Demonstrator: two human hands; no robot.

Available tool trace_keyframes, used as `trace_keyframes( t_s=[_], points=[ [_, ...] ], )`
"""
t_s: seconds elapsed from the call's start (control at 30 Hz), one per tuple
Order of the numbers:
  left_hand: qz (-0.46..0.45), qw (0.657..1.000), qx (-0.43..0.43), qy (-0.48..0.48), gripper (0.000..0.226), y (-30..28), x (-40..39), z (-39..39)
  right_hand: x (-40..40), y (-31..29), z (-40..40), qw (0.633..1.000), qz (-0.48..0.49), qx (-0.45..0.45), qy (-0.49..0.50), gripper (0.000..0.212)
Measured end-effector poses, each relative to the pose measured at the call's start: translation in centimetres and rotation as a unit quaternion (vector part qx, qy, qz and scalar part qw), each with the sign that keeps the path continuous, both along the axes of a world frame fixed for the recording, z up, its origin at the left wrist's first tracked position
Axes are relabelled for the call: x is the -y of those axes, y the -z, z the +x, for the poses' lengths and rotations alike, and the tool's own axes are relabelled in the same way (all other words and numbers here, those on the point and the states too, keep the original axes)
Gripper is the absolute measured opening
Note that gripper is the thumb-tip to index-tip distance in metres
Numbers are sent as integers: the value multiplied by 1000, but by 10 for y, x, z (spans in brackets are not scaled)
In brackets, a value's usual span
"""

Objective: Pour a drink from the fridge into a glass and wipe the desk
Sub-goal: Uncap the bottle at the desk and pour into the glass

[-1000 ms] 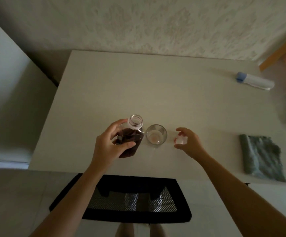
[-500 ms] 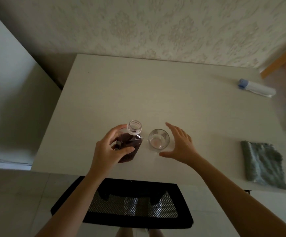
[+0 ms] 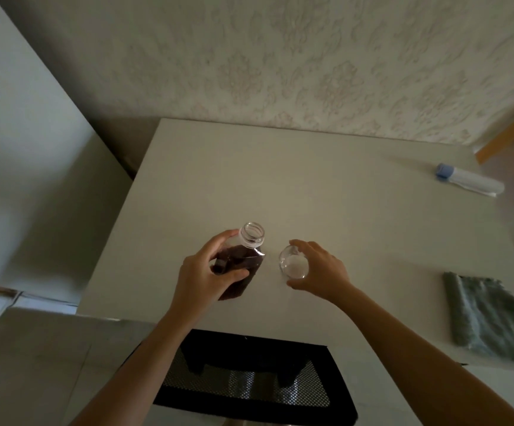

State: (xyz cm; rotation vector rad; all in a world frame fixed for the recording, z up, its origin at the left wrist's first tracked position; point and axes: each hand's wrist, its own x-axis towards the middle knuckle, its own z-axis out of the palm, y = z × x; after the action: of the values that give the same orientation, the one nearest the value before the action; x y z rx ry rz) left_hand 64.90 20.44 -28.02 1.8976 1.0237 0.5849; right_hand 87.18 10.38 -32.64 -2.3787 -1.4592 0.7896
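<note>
On desk — uncapped bottle (dark drink), clear glass

Dim room: patterned wallpaper, pale desk, black mesh chair.

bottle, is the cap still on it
No, the bottle in the left hand shows a bare open neck with no cap.

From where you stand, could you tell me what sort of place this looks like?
Probably a room in a home, at a desk rather than a kitchen counter: a plain pale desk pushed against patterned wallpaper, with a black mesh chair tucked beneath its near edge.
</note>
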Motion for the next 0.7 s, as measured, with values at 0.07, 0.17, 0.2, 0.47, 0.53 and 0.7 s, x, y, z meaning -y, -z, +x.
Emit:
trace_keyframes(
  t_s=[0.07,0.17,0.2,0.47,0.53,0.7],
  points=[
    [21,1000,-12,12,71,-11,-6,2,-3,-18,1,1000,4,27,-11,86],
    [76,995,-48,48,73,-38,-18,6,-9,-55,7,998,26,53,-13,86],
    [94,992,-61,62,73,-48,-22,8,-12,-70,10,998,35,59,-14,86],
    [215,958,-126,146,76,-134,-50,31,-27,-176,26,986,88,135,-34,89],
    [249,945,-146,155,76,-151,-53,38,-27,-190,26,982,91,158,-41,89],
    [299,916,-201,177,75,-179,-58,51,-26,-203,26,978,96,183,-44,90]
  ],
)
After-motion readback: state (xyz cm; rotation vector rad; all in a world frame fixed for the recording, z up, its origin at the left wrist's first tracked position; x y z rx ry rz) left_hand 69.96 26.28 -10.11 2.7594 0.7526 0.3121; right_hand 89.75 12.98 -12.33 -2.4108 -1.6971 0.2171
